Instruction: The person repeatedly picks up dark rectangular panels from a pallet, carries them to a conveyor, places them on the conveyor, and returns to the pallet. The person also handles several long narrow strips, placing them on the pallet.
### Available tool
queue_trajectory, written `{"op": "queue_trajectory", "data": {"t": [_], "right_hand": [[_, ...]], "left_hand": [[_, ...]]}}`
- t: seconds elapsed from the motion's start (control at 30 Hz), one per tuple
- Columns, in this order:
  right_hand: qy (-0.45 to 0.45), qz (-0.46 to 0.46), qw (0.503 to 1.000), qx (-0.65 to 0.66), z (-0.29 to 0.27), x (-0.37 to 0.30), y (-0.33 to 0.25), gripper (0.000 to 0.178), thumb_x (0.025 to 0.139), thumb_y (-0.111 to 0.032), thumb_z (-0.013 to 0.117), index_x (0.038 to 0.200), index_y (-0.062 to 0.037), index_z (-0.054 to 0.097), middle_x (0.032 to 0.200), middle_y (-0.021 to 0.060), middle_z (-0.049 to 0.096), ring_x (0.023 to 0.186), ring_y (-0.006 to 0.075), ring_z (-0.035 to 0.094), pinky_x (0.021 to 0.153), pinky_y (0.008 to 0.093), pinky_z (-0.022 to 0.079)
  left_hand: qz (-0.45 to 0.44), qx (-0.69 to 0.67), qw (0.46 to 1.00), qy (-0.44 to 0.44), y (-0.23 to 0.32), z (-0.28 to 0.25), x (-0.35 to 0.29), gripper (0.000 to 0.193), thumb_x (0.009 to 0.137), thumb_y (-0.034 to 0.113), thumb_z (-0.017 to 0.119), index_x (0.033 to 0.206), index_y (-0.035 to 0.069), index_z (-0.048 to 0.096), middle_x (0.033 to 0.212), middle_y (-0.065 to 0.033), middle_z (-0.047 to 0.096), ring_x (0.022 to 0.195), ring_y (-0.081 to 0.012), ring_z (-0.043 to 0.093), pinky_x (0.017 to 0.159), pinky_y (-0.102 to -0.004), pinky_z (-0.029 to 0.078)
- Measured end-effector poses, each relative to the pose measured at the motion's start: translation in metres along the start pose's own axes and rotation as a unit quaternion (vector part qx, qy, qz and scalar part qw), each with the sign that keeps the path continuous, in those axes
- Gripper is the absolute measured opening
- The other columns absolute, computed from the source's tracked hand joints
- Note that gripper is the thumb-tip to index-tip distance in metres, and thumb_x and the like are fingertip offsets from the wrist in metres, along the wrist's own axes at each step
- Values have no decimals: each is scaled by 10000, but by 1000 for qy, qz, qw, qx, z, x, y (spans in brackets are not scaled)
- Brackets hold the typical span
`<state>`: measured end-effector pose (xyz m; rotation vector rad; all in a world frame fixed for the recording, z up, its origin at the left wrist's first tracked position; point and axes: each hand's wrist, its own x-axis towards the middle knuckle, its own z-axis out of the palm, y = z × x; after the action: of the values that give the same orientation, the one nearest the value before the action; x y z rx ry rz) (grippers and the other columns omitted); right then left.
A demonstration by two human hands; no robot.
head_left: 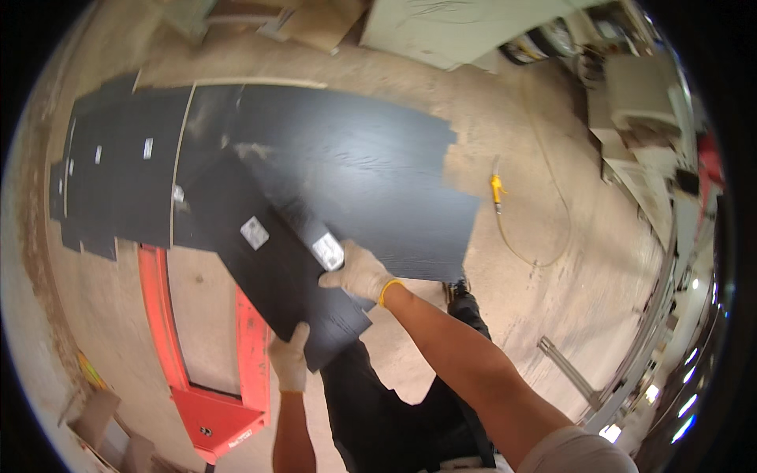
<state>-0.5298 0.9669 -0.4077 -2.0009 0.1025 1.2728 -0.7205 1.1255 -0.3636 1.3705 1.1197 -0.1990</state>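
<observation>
Both my hands wear pale work gloves. A long narrow black panel (264, 272) lies slantwise, its near end towards me and its far end over larger black panels (355, 158). My left hand (289, 359) is closed on its near left edge, thumb on the upper side. Across from it, my right hand (355, 270) grips the right edge beside a white label (328, 251). A second white label (255, 234) is stuck on the panel further left. The fingers under the panel are hidden, and I cannot tell whether the right-hand strip is a separate piece.
Under the panel stack runs a red pallet truck (251, 347). A yellow air gun (497, 189) with a hose lies on the floor (583, 229) at right. Cartons and boards (639, 102) stand far right; a pale panel (449, 31) is at the back.
</observation>
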Motion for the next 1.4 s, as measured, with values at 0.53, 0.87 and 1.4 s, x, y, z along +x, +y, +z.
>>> {"op": "queue_trajectory", "data": {"t": [0.53, 0.87, 1.4], "right_hand": [[62, -169, 932, 315, -383, -514, 123, 409, 872, -133, 807, 1241, 15, 713, 1087, 90, 762, 951, 234, 752, 881, 371, 616], [273, -278, 861, 328, -563, -675, 244, 537, 803, -255, 811, 1260, -20, 656, 1015, 29, 650, 855, 167, 648, 767, 319, 546], [392, -56, 889, 230, -899, -638, 268, 438, 814, -134, 874, 1172, 58, 710, 968, 98, 749, 823, 180, 682, 762, 350, 584]], "left_hand": [[239, 190, 948, -93, 195, 260, -452, 632, 902, 370, 852, 1362, -22, 668, 1237, -238, 739, 1148, -364, 698, 1021, -466, 530], [335, 308, 837, -303, 261, 482, -540, 672, 909, 566, 797, 993, -97, 732, 815, -315, 709, 798, -419, 744, 786, -509, 561], [331, 305, 814, -367, 361, 850, -513, 654, 970, 595, 721, 759, -24, 710, 628, -162, 623, 620, -324, 641, 622, -465, 516]]}}
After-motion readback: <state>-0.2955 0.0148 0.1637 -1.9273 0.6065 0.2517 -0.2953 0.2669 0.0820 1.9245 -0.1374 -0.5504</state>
